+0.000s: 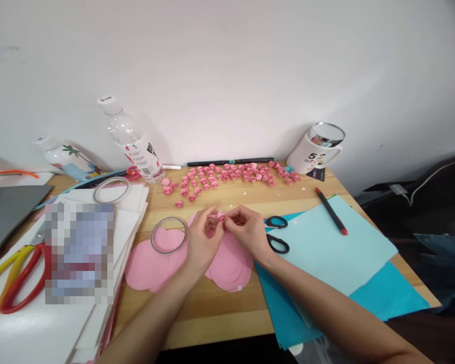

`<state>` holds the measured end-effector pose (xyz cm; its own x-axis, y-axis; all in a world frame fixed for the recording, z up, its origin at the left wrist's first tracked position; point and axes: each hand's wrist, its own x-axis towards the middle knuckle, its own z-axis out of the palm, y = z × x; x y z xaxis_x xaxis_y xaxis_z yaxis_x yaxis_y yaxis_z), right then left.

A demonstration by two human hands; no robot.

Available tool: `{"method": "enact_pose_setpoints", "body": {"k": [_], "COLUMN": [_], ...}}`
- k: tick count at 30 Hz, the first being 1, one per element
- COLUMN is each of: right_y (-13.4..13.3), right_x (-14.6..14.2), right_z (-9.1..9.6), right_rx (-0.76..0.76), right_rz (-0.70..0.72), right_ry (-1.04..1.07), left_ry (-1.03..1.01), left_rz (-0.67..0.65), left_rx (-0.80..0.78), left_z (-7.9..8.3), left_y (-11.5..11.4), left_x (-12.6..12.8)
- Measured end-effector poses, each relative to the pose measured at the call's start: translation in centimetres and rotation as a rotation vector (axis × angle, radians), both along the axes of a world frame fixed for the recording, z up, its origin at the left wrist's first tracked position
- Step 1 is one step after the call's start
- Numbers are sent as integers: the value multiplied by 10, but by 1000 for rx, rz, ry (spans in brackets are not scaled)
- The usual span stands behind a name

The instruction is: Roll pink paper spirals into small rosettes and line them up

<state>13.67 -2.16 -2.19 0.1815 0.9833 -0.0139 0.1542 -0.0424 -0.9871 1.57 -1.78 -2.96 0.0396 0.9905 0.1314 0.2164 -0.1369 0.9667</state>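
Both hands meet over the middle of the table, pinching one small piece of pink paper (221,218). My left hand (203,235) grips it from the left side, and my right hand (247,227) has thumb and finger on it from the right. The fingers cover much of the piece, so its full shape is hidden. Beneath the hands lie cut pink paper circles (231,268), with more pink circles (146,265) to the left. A roll of clear tape (152,241) rests on those. Black-handled scissors (278,244) lie just right of my right hand.
Many rolled pink paper roses (233,176) stand along the back. Behind them are a water bottle (140,151), a black pen (212,163) and a white mug (313,149). Blue paper sheets (337,253) bear a red-tipped marker (332,212). Red-and-yellow scissors (23,283) lie on white papers (83,328).
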Motion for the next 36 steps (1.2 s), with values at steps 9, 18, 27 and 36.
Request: {"method": "enact_pose_setpoints", "body": {"k": [9,18,27,36], "right_y": [-4,-3,10,124], "right_x": [-3,-5,15,112], "right_z": [-3,-5,13,30], "right_rx": [-9,4,-25,26], "right_rz": [25,46,243,-72], "right_ry": [76,127,-155,-1144], "left_ry": [-39,-48,-27,99], "left_rz": [57,92,39,-10], "left_rx": [-46,-30,113,279], "left_z": [8,14,5,5], "left_y": [0,0,4,1], "left_x": [-2,-5,-12,-9]}}
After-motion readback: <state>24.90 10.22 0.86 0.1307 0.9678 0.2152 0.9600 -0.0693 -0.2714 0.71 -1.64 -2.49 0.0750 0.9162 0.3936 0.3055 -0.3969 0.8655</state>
